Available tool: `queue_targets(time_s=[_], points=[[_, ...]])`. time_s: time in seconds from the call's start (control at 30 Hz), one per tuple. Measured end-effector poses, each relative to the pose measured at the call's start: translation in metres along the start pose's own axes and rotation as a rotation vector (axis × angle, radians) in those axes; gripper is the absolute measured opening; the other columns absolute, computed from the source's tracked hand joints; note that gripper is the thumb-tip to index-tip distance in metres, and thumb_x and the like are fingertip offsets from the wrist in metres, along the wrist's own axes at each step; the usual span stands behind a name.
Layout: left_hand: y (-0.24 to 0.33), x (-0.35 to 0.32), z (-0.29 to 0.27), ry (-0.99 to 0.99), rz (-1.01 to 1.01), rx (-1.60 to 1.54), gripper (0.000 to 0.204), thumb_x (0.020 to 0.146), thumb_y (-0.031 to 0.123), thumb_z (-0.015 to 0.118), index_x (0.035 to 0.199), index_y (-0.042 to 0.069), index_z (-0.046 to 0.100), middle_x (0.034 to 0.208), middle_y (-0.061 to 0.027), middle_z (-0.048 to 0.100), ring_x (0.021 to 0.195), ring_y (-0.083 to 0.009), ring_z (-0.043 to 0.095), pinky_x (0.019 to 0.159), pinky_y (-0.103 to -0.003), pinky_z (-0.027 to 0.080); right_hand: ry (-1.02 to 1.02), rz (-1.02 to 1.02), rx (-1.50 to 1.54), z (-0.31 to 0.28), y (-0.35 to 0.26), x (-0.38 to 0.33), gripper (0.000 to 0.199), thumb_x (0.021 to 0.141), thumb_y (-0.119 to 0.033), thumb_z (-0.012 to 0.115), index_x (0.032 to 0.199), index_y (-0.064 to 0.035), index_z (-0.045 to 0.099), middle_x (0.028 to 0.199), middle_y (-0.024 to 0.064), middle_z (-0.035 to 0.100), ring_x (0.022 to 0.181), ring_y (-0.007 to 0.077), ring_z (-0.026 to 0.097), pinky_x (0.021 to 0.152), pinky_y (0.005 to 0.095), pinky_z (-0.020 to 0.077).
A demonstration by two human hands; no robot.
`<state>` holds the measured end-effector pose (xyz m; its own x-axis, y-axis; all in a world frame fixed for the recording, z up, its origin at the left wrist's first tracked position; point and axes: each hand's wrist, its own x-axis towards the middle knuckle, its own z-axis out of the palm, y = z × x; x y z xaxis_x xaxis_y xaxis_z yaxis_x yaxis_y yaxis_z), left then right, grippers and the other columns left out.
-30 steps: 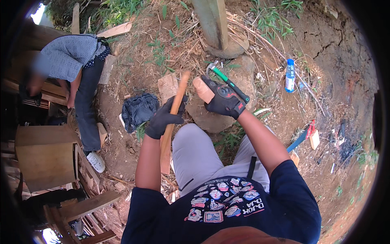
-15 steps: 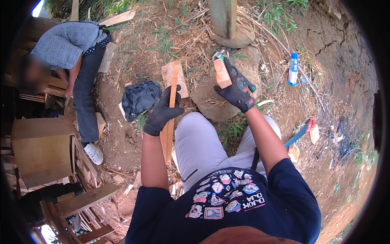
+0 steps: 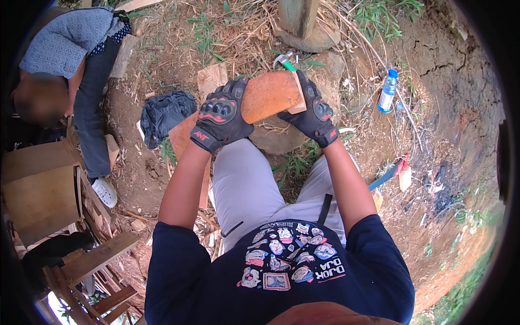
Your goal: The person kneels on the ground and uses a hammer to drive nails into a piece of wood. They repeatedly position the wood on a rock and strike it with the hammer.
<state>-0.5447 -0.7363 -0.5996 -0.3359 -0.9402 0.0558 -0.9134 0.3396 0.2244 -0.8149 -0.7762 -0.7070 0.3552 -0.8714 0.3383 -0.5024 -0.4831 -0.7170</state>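
Note:
My left hand (image 3: 222, 112), in a black glove with red trim, is closed round a reddish-brown wooden board (image 3: 271, 97), its broad face turned up. At the board's right end my gloved right hand (image 3: 314, 115) is closed on a pale wooden block (image 3: 297, 92), which touches that end. Just beyond stands out the metal head of a hammer (image 3: 281, 60); its green handle disappears behind the board toward my right fingers, and whether they hold it too is hidden. More reddish wood (image 3: 183, 132) shows beside my left wrist.
A flat stone (image 3: 271, 140) lies below the hands, a post (image 3: 299, 19) beyond. Left are a black plastic bag (image 3: 167, 114), a bending person (image 3: 70, 43) and stacked timber (image 3: 100, 254). Right are a blue-capped bottle (image 3: 388, 92) and a blue blade with a red handle (image 3: 391, 172).
My left hand has turned the board from edge-on to face up and brought it against the block. The view has shifted, and the person at left appears farther toward the edge.

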Motion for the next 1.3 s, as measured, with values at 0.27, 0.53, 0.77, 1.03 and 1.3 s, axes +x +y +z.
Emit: queue_targets(time_s=[0.27,0.53,0.77,1.03,1.3], points=[[0.007,0.003,0.002,-0.051,-0.028,0.030,0.099,0.071,0.031,0.086,0.160,0.003,0.051,0.144,-0.0240,0.065,0.123,-0.0430,0.070,0.104,-0.053,0.057,0.010,-0.046,-0.055,0.008,0.008,0.004,0.088,0.086,-0.040,0.092,0.158,-0.0072,0.054,0.153,0.0210,0.059,0.142,0.0416,0.056,0.120,0.0518,0.0470],[0.001,0.008,0.007,-0.036,-0.016,0.012,0.102,0.070,0.029,0.087,0.161,0.004,0.049,0.143,-0.0244,0.066,0.124,-0.0442,0.069,0.106,-0.054,0.057,0.004,0.022,0.062,0.004,0.004,0.008,0.087,0.083,-0.037,0.094,0.156,-0.0079,0.056,0.149,0.0197,0.062,0.136,0.0421,0.059,0.117,0.0521,0.0490],[-0.005,0.011,0.013,0.024,0.021,-0.033,0.096,0.071,0.027,0.086,0.158,0.004,0.053,0.142,-0.0250,0.068,0.123,-0.0449,0.071,0.106,-0.053,0.058,0.026,-0.058,0.032,0.003,0.003,0.009,0.081,0.084,-0.034,0.092,0.152,-0.0075,0.058,0.146,0.0192,0.063,0.134,0.0427,0.060,0.114,0.0525,0.0490],[-0.007,0.016,0.012,0.015,0.037,-0.046,0.095,0.071,0.026,0.087,0.157,0.004,0.054,0.137,-0.0257,0.070,0.119,-0.0449,0.072,0.104,-0.052,0.059,-0.021,-0.040,0.020,0.006,0.012,0.013,0.078,0.085,-0.032,0.092,0.150,-0.0055,0.058,0.143,0.0197,0.064,0.134,0.0435,0.060,0.114,0.0540,0.0483],[-0.009,0.020,0.013,-0.031,0.018,-0.016,0.104,0.069,0.023,0.088,0.164,0.008,0.047,0.151,-0.0252,0.064,0.129,-0.0458,0.069,0.107,-0.054,0.059,-0.078,0.048,0.121,0.002,0.009,0.015,0.089,0.084,-0.031,0.092,0.158,-0.0036,0.050,0.148,0.0218,0.063,0.139,0.0451,0.057,0.121,0.0538,0.0438]])
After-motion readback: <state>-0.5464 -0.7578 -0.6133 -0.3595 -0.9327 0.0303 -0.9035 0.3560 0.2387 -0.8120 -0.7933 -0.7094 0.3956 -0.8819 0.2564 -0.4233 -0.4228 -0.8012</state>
